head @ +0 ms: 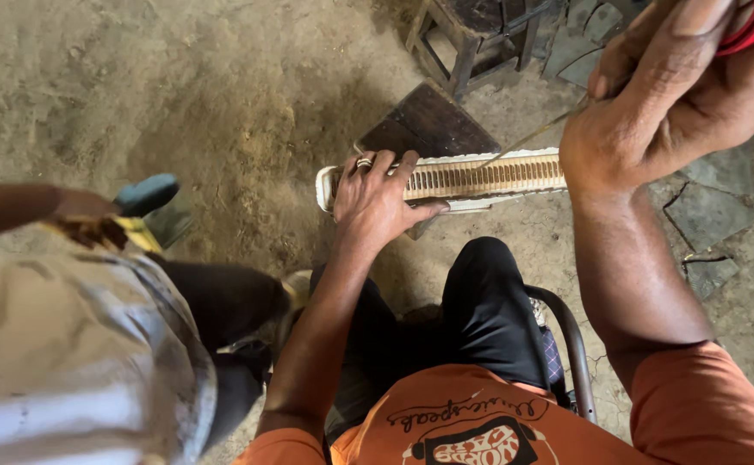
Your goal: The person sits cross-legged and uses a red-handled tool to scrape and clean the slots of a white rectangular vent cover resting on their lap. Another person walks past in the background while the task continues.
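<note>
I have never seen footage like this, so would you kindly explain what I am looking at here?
This is one picture from a camera worn on a person's head, looking down at their own lap and arms. The left hand presses on a long pale slotted part that rests across the knee above a dirt floor. The right hand, raised near the camera, pinches a thin wire running down to the slots. Another person stands at the left; a wooden stool stands behind.
</note>
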